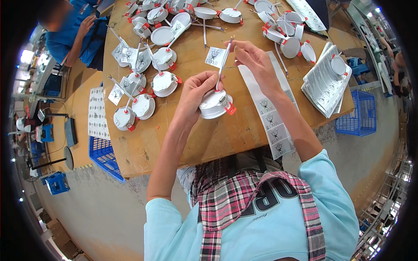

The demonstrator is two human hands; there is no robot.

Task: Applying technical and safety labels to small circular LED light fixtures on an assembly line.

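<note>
My left hand [194, 93] grips a round white downlight [213, 106] with red-tipped spring clips, thumb and forefinger closed at the base of its white cable [224, 65]. The cable stands up from the lamp, its bare wire ends at the top. A square printed label [215, 57] sticks out to the left from the cable. Curled toward the cable's upper end, my right hand [257, 63] has its fingertips pinched there. Beneath my right forearm, a long strip of labels [275, 126] runs toward the table's near edge.
Several labelled downlights [164, 84] stand on the wooden table [174, 143] to the left. More lamps [289, 47] are heaped at the back. A stack of printed sheets [324, 85] lies right, with a lamp on top. Blue baskets [356, 113] flank the table; a person in blue [74, 39] is far left.
</note>
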